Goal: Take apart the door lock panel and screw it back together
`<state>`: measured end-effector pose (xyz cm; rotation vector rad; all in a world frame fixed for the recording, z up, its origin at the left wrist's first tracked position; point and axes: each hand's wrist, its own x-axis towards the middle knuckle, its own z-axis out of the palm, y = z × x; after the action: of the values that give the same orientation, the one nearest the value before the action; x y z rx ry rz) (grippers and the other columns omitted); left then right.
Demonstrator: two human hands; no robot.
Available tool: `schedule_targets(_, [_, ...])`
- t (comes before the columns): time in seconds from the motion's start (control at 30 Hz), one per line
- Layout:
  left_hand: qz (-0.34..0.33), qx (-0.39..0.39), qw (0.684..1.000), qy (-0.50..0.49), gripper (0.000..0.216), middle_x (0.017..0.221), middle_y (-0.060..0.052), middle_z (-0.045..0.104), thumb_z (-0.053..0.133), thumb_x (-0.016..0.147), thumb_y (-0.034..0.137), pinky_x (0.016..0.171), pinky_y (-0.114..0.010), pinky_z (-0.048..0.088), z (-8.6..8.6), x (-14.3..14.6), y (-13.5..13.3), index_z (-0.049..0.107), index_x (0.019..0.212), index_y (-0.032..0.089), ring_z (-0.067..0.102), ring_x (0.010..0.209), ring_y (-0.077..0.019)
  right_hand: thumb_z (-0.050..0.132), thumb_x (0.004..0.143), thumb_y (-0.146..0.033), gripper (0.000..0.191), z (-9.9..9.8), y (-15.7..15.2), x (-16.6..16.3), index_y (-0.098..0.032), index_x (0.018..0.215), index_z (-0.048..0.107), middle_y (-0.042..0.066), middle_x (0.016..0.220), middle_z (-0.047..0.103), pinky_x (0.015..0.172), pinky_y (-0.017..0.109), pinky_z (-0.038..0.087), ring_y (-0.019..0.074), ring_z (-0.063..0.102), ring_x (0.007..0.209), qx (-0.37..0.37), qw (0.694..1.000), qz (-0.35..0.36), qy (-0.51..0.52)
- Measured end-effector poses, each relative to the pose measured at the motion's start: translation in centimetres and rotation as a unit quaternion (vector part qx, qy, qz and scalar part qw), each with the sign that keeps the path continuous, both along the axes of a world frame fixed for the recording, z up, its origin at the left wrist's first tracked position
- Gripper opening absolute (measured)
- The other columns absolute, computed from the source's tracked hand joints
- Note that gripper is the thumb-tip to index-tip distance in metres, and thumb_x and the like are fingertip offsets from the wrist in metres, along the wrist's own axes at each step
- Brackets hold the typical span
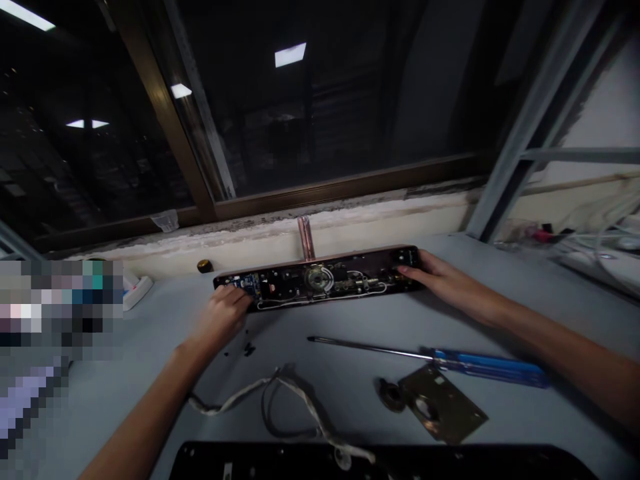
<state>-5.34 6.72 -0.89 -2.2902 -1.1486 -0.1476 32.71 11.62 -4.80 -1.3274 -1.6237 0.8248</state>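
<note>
A long dark panel point(285, 291), like the housing of an electronic door lock, is held tilted up across the back of the table. Its open inner side faces me, showing a round metal hub, white wires and a blue circuit board point(245, 285). My left hand point(227, 307) is closed at its left end, fingers bent over the edge near the board; the fingertips are partly hidden. At the right end, my right hand point(431, 272) grips the panel with the thumb on the inner face and the other fingers behind. A copper-coloured bar point(306, 239) sticks up behind it.
A blue-handled screwdriver point(485, 368) lies in front of the panel, beside a brass-coloured plate point(443, 403) and a dark round part point(391, 395). Wrapped cable point(300, 393) runs to a larger black panel point(400, 460). Small screws point(249, 348) lie near my left wrist.
</note>
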Motion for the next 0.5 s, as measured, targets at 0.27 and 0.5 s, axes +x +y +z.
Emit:
schedule_targets(0.27, [0.014, -0.010, 1.000, 0.012, 0.019, 0.069, -0.005, 0.060, 0.046, 0.081, 0.010, 0.063, -0.030, 0.039, 0.02, 0.29, 0.24, 0.062, 0.073, 0.016, 0.053, 0.069, -0.0178, 0.052, 0.073, -0.045, 0.035, 0.29, -0.17, -0.22, -0.025, 0.101, 0.049, 0.005, 0.118, 0.057, 0.102, 0.038, 0.031, 0.0251, 0.047, 0.115, -0.011, 1.000, 0.002, 0.000])
schedule_targets(0.5, [0.018, 0.011, 1.000, 0.001, 0.017, 0.070, -0.005, 0.059, 0.048, 0.082, 0.016, 0.064, -0.031, 0.038, 0.10, -0.13, 0.03, 0.061, 0.071, 0.015, 0.051, 0.070, -0.0191, 0.052, 0.074, -0.045, 0.029, 0.42, -0.38, -0.25, -0.028, 0.097, 0.052, 0.002, 0.112, 0.060, 0.101, 0.041, 0.032, 0.0263, 0.049, 0.113, -0.003, 1.000, -0.006, -0.002])
